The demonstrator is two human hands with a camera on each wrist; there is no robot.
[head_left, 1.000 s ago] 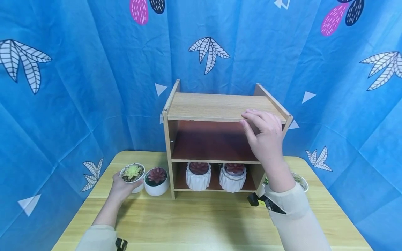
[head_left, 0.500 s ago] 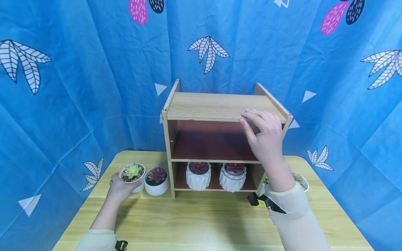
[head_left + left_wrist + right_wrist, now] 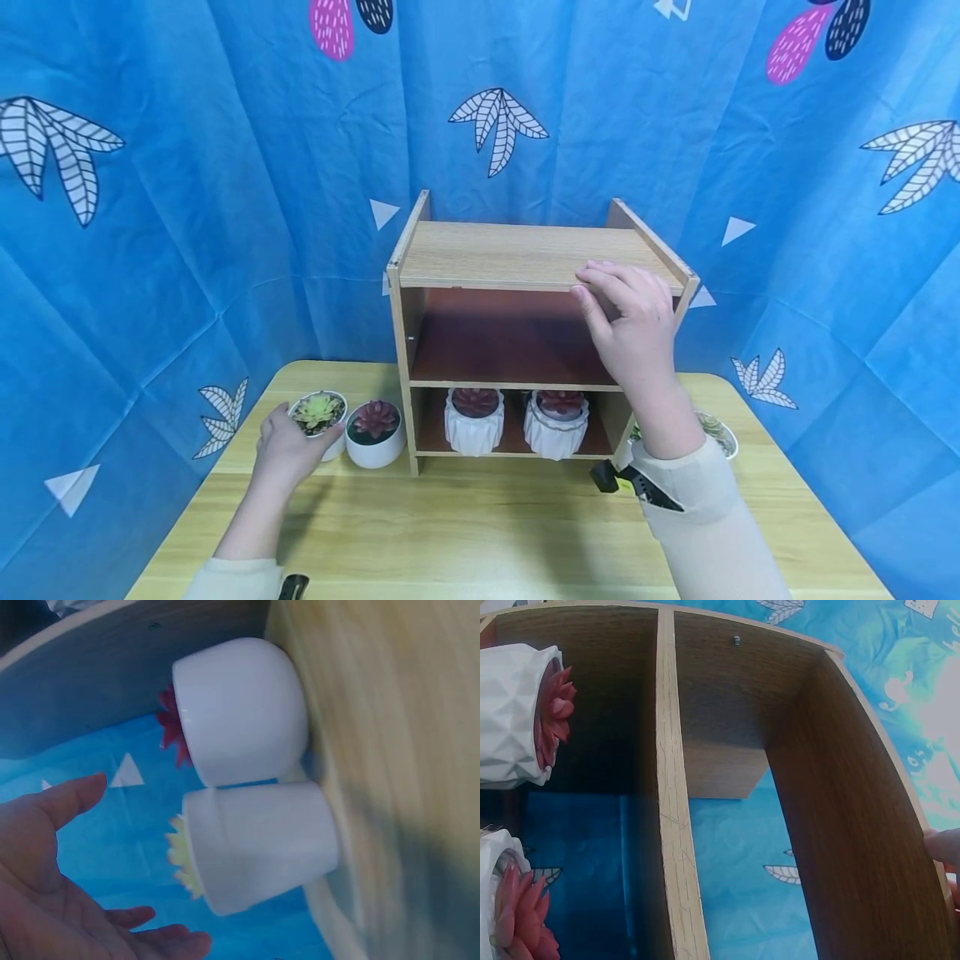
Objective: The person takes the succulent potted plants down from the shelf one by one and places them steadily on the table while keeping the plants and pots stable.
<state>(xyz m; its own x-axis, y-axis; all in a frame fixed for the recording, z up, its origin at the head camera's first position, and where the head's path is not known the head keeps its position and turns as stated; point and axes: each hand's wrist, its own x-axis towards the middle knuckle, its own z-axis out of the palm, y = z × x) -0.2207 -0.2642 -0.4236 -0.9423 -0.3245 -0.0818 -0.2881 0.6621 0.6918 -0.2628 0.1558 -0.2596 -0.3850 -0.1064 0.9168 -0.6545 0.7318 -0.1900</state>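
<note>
At the table's left, my left hand (image 3: 288, 450) is spread beside a white pot holding a green succulent (image 3: 318, 410). The left wrist view shows a gap between its fingers and that white pot (image 3: 262, 844), which stands on the table. Close by is a rounder white pot with a dark red succulent (image 3: 375, 421), near the side panel of a wooden shelf (image 3: 517, 254). My right hand (image 3: 633, 321) grips the front edge of the shelf's top board, fingers above. The right wrist view has its thumb (image 3: 941, 844) against the board's underside.
On the bottom level stand two ribbed white pots (image 3: 474, 435) with red succulents. The middle level (image 3: 510, 337) has a dark red-brown surface. Another potted succulent (image 3: 717, 429) shows behind the right forearm. Blue patterned cloth (image 3: 330, 167) surrounds the wooden table (image 3: 450, 533).
My left hand has loosened and drawn back slightly from the green succulent's pot, which stays in place. The right hand has not moved on the shelf.
</note>
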